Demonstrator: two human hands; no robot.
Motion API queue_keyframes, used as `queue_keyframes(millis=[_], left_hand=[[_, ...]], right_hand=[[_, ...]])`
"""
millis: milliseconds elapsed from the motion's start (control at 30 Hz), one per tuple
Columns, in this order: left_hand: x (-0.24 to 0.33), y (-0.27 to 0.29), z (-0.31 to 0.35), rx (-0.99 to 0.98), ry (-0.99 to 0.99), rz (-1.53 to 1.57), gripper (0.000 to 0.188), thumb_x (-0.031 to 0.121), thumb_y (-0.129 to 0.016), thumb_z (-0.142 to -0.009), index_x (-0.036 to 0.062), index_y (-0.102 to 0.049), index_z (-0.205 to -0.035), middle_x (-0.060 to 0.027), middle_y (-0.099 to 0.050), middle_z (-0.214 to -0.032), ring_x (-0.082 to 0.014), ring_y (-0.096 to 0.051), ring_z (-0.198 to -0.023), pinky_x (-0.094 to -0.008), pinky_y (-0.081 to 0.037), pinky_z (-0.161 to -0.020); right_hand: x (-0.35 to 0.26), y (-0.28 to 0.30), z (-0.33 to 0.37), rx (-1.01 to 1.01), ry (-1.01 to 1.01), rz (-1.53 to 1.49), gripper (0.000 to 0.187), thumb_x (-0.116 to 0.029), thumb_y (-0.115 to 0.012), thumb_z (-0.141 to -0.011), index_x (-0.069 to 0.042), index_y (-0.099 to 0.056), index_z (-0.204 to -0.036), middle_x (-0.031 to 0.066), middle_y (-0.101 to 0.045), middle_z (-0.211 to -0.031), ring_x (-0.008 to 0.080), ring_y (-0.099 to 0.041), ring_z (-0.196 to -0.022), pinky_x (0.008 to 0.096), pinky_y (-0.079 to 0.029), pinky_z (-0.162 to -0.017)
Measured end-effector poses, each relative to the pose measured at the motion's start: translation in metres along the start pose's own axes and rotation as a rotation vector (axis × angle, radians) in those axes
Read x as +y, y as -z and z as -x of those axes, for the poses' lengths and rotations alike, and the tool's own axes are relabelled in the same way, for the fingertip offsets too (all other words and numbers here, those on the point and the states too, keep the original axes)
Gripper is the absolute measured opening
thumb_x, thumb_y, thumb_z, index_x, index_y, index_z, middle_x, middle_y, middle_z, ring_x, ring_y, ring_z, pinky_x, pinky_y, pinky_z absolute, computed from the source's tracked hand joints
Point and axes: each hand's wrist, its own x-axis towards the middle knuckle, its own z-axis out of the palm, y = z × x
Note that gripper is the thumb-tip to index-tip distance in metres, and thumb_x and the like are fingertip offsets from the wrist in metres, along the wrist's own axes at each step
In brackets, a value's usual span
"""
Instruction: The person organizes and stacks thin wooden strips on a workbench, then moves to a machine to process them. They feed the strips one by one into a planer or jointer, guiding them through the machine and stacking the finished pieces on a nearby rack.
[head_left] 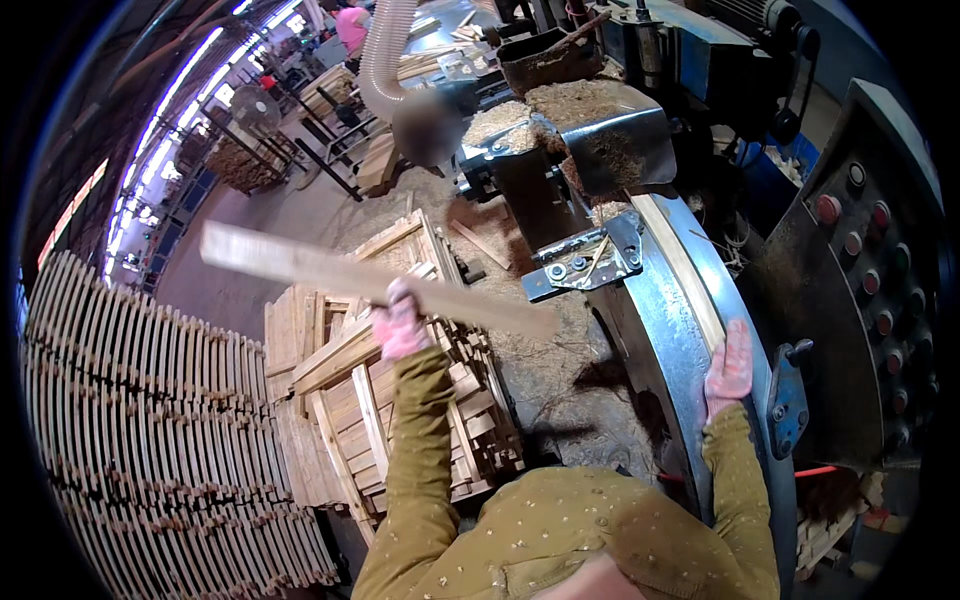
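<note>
My left hand, in a pink glove, is closed around a long pale wooden slat. The slat is held raised and slanting above a pile of wooden boards. On the right, my right hand, gloved the same way, lies with its fingers stretched out at the near end of a wooden strip. That strip rests lengthwise on the metal bed of a woodworking machine. Its far end reaches under a sawdust-covered metal guard.
At left stand tall stacks of slats. A control panel with several buttons is to the right, and a blue lever bracket sits beside the bed. A ribbed hose hangs ahead. Sawdust covers the floor. A person in pink is far off.
</note>
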Motion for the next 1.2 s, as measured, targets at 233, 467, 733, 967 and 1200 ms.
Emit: queue_keyframes(millis=[233,467,733,967,1200], left_hand=[[-0.052,-0.178,0.192,-0.727,-0.036,0.037,0.033,0.016,-0.072,-0.083,0.0020,-0.056,-0.107,-0.0055,-0.061,-0.091,-0.0124,-0.057,-0.073,-0.0284,-0.052,-0.066],[-0.120,-0.104,0.297,-1.416,0.656,-0.448,0.049,0.036,-0.064,-0.090,-0.0004,-0.054,-0.121,-0.0093,-0.064,-0.095,-0.0147,-0.060,-0.073,-0.0297,-0.052,-0.066],[-0.132,-0.001,0.148,-0.610,0.831,-0.218,0.035,0.020,-0.066,-0.086,0.0020,-0.057,-0.115,-0.0079,-0.064,-0.085,-0.0160,-0.062,-0.065,-0.0285,-0.054,-0.055],[-0.135,0.178,-0.124,0.773,0.671,-0.169,0.056,0.052,-0.054,-0.090,-0.0020,-0.062,-0.100,-0.0131,-0.063,-0.080,-0.0266,-0.057,-0.067,-0.0395,-0.051,-0.065],[-0.151,0.239,-0.214,0.522,0.589,-0.032,0.066,0.056,-0.059,-0.087,0.0074,-0.052,-0.130,-0.0130,-0.063,-0.105,-0.0290,-0.056,-0.087,-0.0446,-0.043,-0.088]], right_hand=[[-0.072,0.011,-0.055,-0.020,0.156,-0.233,0.063,-0.034,-0.065,-0.088,-0.004,-0.043,-0.139,0.0197,-0.051,-0.134,0.0345,-0.052,-0.120,0.0429,-0.042,-0.102],[-0.047,0.177,0.110,-0.406,-0.179,0.237,0.059,-0.031,-0.066,-0.085,0.001,-0.051,-0.131,0.0243,-0.057,-0.120,0.0406,-0.054,-0.107,0.0465,-0.043,-0.092],[-0.054,0.184,0.150,-0.471,-0.260,0.683,0.058,-0.036,-0.058,-0.092,0.003,-0.048,-0.134,0.0262,-0.055,-0.121,0.0402,-0.054,-0.108,0.0448,-0.043,-0.094],[-0.021,0.017,-0.012,-0.206,-0.092,0.339,0.059,-0.031,-0.056,-0.094,0.001,-0.040,-0.140,0.0283,-0.052,-0.128,0.0434,-0.053,-0.113,0.0450,-0.044,-0.095],[-0.057,-0.042,-0.050,-0.210,-0.124,0.047,0.058,-0.017,-0.061,-0.091,0.002,-0.037,-0.141,0.0237,-0.048,-0.135,0.0350,-0.048,-0.125,0.0384,-0.036,-0.107]])
